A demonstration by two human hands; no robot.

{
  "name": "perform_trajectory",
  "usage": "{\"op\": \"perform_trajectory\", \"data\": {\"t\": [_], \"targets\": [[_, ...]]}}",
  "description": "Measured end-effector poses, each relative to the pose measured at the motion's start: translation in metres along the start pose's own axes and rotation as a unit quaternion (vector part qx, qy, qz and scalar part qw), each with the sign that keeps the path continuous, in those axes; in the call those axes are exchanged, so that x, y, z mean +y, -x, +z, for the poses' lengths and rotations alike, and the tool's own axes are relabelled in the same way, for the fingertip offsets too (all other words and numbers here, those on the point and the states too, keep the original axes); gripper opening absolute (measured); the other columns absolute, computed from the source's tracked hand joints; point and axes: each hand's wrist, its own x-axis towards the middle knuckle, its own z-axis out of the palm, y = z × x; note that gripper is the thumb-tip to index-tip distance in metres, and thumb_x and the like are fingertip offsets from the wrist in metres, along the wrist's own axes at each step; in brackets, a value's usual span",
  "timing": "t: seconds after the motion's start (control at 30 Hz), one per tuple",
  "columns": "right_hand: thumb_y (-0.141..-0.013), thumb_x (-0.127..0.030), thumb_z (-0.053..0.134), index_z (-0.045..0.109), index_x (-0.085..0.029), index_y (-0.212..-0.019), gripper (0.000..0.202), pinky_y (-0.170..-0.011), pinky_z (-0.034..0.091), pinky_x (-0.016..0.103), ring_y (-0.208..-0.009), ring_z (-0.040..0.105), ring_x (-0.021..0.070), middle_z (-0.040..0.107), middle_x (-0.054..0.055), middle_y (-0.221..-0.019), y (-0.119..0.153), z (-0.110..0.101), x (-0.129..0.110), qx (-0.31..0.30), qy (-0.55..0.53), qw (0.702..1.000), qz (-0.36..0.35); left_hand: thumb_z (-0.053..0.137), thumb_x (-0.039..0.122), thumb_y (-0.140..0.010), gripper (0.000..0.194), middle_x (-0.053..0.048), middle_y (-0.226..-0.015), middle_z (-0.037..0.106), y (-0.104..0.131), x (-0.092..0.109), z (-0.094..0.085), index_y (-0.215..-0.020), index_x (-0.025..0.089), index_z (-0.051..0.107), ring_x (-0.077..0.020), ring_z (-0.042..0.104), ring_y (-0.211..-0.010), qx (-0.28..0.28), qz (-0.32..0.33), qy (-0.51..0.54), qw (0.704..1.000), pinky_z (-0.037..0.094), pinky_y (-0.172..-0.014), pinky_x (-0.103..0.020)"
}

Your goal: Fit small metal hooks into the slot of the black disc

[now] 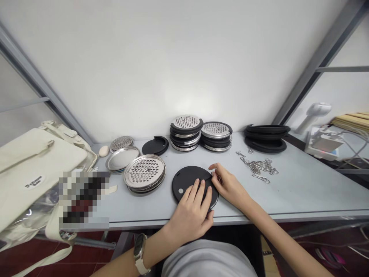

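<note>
A round black disc (184, 176) lies on the grey table near its front edge. My left hand (192, 213), with a watch on the wrist, rests on the disc with its fingers stretched over the lower right part. At the disc's right edge my right hand (227, 184) has thumb and fingers curled around a small metal clip (218, 177), mostly hidden by the fingers. A loose pile of metal clips (261, 166) lies to the right. Left of the disc is a stack of perforated metal grater plates (145, 172).
Two stacks of black-rimmed grater discs (186, 132) stand by the wall. Black rings (266, 138) are piled at the back right. Plain metal plates (123, 158), a black holder (155, 145) and a cream bag (37, 165) are left. A white scanner (317, 110) stands far right.
</note>
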Motion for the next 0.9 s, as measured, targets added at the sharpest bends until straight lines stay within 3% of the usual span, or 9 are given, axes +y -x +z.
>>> {"op": "perform_trajectory", "data": {"t": [0.17,0.27,0.37,0.53,0.9], "targets": [[-0.094,-0.025,0.036,0.042,-0.021,-0.111,0.019,-0.076,0.044,0.033,-0.079,0.057,0.0205,0.058,0.004,-0.079,-0.0017,-0.0003,0.0002,0.062,0.006,0.998,0.001,0.038,0.034,-0.091,0.057,-0.019,-0.145,0.034,-0.0002,-0.0006,0.0,-0.141,0.006,0.033,-0.0335,0.027,-0.136,0.001,0.002,-0.001,1.0,0.033,-0.105,-0.042],[-0.093,-0.025,0.039,0.044,-0.021,-0.105,0.013,-0.08,0.044,0.033,-0.086,0.057,0.0207,0.06,0.006,-0.089,-0.0027,-0.0011,0.0015,0.08,0.003,0.997,-0.003,0.038,0.034,-0.091,0.057,-0.019,-0.145,0.034,-0.0005,-0.0014,0.0002,-0.14,0.006,0.033,-0.0338,0.027,-0.136,0.001,0.004,-0.004,1.0,0.033,-0.105,-0.042],[-0.094,-0.025,0.041,0.049,-0.022,-0.093,0.009,-0.08,0.043,0.033,-0.088,0.054,0.0201,0.059,0.005,-0.09,-0.003,-0.0028,0.0013,0.061,0.008,0.998,-0.026,0.038,0.034,-0.091,0.057,-0.02,-0.145,0.034,-0.0006,-0.0018,0.0003,-0.14,0.006,0.033,-0.0339,0.027,-0.136,-0.002,0.004,-0.006,1.0,0.032,-0.105,-0.041],[-0.093,-0.025,0.046,0.056,-0.023,-0.09,0.011,-0.083,0.042,0.035,-0.089,0.052,0.021,0.06,0.004,-0.09,-0.0036,-0.0058,-0.0008,0.048,0.021,0.997,-0.061,0.038,0.035,-0.091,0.058,-0.019,-0.145,0.033,-0.0003,-0.0013,0.0005,-0.141,0.006,0.033,-0.0338,0.027,-0.136,0.0,0.0,-0.008,1.0,0.032,-0.106,-0.041],[-0.093,-0.028,0.044,0.057,-0.022,-0.102,0.017,-0.081,0.044,0.035,-0.084,0.054,0.0203,0.057,0.004,-0.08,-0.0023,-0.0044,0.0023,0.029,-0.007,0.999,-0.021,0.038,0.034,-0.091,0.057,-0.02,-0.145,0.034,-0.0003,-0.0018,0.0015,-0.14,0.006,0.033,-0.0343,0.027,-0.136,-0.002,0.002,-0.009,1.0,0.033,-0.106,-0.042]]}}
